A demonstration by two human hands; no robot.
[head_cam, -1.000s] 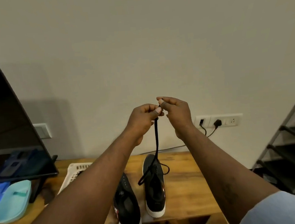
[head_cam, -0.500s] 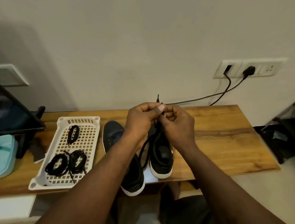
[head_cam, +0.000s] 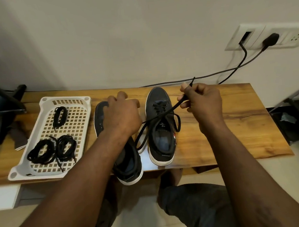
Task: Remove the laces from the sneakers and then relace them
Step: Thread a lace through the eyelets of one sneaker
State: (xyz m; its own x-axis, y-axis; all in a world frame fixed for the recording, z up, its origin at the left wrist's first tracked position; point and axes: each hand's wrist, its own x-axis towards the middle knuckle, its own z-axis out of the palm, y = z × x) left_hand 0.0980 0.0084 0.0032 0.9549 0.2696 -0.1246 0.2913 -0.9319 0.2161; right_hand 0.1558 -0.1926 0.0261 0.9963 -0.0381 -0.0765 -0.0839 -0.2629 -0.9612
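Pinching the black lace point(head_cam: 156, 119) near its tip with the right hand point(head_cam: 204, 105), thumb and curled fingers closing around it, the tip poking up past the knuckles. Stretching the lace taut from that grip down and leftward across the right-hand sneaker point(head_cam: 161, 132), with the lace crossing through the front eyelets and looping loosely into the gap between the pair. Holding the left hand point(head_cam: 122, 113) palm down over the left-hand sneaker point(head_cam: 129, 161), fingers spread and relaxed, gripping nothing visible; not showing whether it is touching the shoe. Standing both sneakers side by side on the wooden table point(head_cam: 226, 125), toes toward the wall, the left one's heel overhanging the near edge. Storing three coiled laces point(head_cam: 41, 152) in the white tray point(head_cam: 44, 103) at the table's left. Running two dark cables point(head_cam: 231, 69) from the wall socket point(head_cam: 257, 36) toward the back of the table.
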